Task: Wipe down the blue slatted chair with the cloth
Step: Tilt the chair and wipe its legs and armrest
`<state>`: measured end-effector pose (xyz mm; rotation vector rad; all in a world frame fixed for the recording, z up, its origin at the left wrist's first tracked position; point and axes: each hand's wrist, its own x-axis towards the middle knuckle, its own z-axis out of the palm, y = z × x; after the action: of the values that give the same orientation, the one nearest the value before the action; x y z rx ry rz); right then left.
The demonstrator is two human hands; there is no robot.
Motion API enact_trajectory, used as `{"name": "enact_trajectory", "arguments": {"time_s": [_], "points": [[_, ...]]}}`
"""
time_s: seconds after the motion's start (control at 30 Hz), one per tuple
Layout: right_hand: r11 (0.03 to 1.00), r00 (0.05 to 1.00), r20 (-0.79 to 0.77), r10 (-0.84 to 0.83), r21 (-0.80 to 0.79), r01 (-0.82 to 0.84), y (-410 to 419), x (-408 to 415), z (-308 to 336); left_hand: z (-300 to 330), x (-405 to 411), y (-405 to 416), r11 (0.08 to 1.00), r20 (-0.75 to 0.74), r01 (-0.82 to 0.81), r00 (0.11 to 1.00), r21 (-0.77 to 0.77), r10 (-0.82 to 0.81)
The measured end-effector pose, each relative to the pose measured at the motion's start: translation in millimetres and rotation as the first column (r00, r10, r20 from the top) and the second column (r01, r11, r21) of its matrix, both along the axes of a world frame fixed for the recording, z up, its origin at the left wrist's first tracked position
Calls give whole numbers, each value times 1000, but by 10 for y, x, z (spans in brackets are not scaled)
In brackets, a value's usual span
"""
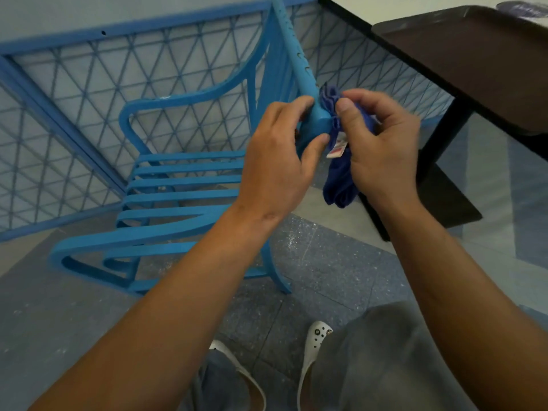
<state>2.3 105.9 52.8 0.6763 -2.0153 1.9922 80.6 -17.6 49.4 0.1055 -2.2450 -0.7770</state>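
Grey speckled floor tiles (311, 256) and a blue lattice fence (89, 93) surround the blue slatted chair (184, 185), centre-left. Left hand (278, 161) grips its top rail; right hand (382, 143) pinches the dark blue cloth (341, 176) against it.

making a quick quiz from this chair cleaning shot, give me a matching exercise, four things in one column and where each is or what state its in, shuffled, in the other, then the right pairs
Things
1. left hand
2. cloth
3. dark table
4. white clogs

States or places
A. on the person's feet, on the floor at the bottom of the view
B. grips the end of the chair's top rail
C. to the right of the chair
D. bunched in the right hand, against the rail end

Pairs: 1-B, 2-D, 3-C, 4-A
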Motion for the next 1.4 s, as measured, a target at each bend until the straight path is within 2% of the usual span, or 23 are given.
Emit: {"name": "enact_trajectory", "arguments": {"time_s": [0.2, 0.5, 0.83, 1.0, 1.2, 1.4], "points": [[995, 995, -10, 96, 38, -95, -5, 21, -36, -56, 57, -82, 985, -6, 56, 998, 166, -56], [979, 964, -195, 182, 127, -159, -43, 406, -79, -31, 617, -223, 968, 41, 106, 992, 227, -118], [928, 882, -320, 346, 256, -271, -48, 735, 14, 57, 977, -279, 931, -19, 97, 995, 352, -97], [929, 899, -286, 332, 265, -259, -66, 620, 8, 53, 934, -335, 909, 29, 117, 990, 400, -140], [909, 929, -211, 304, 357, -217, -330, 146, 146, 50, 934, -422, 896, 63, 125, 984, 427, -167], [856, 880, -255, 401, 446, -261, -159, 367, 155, 76, 946, -430, 905, 78, 126, 982, 406, -171]]}}
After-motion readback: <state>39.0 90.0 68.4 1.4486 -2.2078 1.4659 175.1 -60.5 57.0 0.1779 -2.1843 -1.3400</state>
